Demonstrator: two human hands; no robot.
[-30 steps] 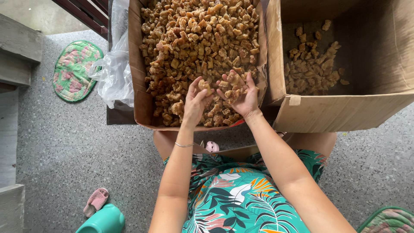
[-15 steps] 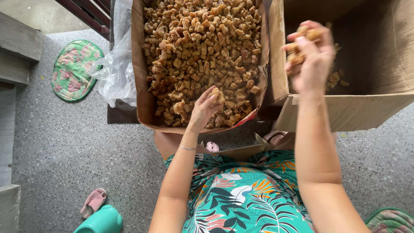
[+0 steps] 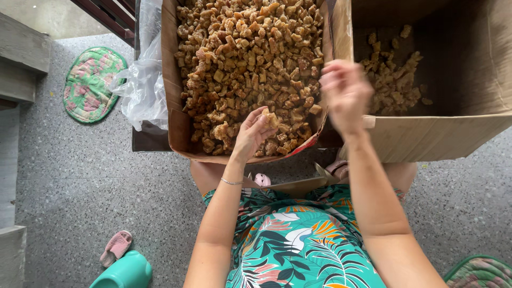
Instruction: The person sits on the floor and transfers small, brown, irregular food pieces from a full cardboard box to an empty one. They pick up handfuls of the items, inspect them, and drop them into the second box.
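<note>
Fried piece [image 3: 271,118] in left grip [image 3: 255,133]

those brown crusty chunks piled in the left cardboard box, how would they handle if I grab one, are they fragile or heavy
The chunks look puffed and crusty, so probably light and somewhat brittle under a hard squeeze. The left hand pinches one with fingertips alone, suggesting little weight. Their irregular, lumpy shapes should keep them from rolling.

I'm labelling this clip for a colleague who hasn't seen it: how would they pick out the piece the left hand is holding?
Find the full cardboard box heaped with brown crunchy chunks. At its near edge, the left hand is raised, pinching one golden chunk. It alone sits in fingertips, lifted above the heap.
</note>
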